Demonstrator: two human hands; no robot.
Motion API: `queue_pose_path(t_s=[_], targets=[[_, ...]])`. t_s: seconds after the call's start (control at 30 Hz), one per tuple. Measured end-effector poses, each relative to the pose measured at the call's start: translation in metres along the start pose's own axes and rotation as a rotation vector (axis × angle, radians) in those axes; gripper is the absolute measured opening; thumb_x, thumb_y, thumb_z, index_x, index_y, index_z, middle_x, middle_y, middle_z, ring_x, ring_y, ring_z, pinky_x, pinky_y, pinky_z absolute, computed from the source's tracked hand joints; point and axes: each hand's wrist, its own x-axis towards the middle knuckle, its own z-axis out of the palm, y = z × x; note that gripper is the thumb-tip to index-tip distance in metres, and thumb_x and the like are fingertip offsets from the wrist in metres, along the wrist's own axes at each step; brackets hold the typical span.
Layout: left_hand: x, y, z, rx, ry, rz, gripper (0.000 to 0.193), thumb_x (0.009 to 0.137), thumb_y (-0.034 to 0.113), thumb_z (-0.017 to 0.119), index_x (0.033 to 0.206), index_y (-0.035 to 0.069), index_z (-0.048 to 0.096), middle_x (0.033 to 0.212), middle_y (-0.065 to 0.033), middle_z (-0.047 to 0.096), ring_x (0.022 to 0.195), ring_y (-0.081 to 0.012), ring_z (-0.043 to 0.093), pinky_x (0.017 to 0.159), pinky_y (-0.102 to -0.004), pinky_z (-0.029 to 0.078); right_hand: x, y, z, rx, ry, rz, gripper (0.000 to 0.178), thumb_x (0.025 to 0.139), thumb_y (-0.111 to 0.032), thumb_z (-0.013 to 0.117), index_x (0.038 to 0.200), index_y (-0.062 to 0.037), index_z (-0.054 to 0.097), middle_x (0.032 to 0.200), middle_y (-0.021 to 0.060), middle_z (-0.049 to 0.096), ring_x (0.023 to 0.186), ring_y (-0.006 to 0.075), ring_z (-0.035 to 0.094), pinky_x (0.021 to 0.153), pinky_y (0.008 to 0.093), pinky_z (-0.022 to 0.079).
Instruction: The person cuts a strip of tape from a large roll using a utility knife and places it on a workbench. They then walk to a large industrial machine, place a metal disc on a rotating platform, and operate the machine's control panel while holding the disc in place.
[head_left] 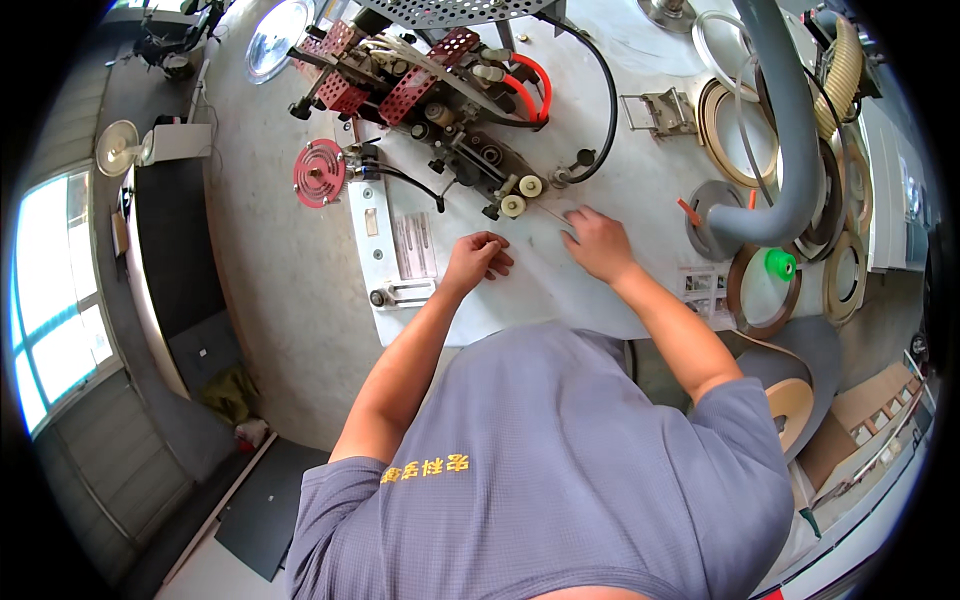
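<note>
My left hand (480,261) hovers over the near part of the pale table (530,300), its fingers curled in; whatever they may hold is too small to make out. To its right, my right hand (600,245) reaches out low over the tabletop with thumb and forefinger apart. A thin, pale strip (550,213) runs from the machine toward its forefinger; whether they touch I cannot tell. Two cream rollers (521,196) sit at the near end of the dark machine (440,110), just beyond both hands. Red perforated guards cover its far part.
Left of the machine is a red perforated disc (320,173). A slotted metal bracket (405,293) lies at the table's left edge. On the right, a thick grey hose (800,190) curves down beside several tape rolls (738,135) and a green spool (780,264).
</note>
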Motion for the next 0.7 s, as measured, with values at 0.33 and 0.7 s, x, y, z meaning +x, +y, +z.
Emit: queue_pose_path(t_s=[0.33,0.7], targets=[[-0.001,0.001,0.001,-0.054,0.531,0.451,0.024,0.092,0.009,0.053,0.116,0.004,0.052,0.092,0.0002,0.053,0.076,-0.008,0.05,0.066,-0.0216,0.043,-0.003,0.001,0.013,0.004,0.048,-0.048,0.004,0.079,-0.008,0.058,0.077,-0.0074,0.061,0.075,0.0083,0.057,0.068,0.0289,0.06,0.058,0.04,0.05],[0.026,0.088,-0.062,0.4,0.629,0.621,0.03,0.077,0.004,0.049,0.106,-0.001,0.053,0.121,-0.0188,0.058,0.112,-0.0319,0.051,0.098,-0.0376,0.039,0.021,-0.011,0.028,0.034,-0.013,-0.07,0.005,0.08,-0.01,0.059,0.078,-0.0073,0.063,0.08,0.0081,0.061,0.07,0.0286,0.062,0.061,0.0395,0.051]])
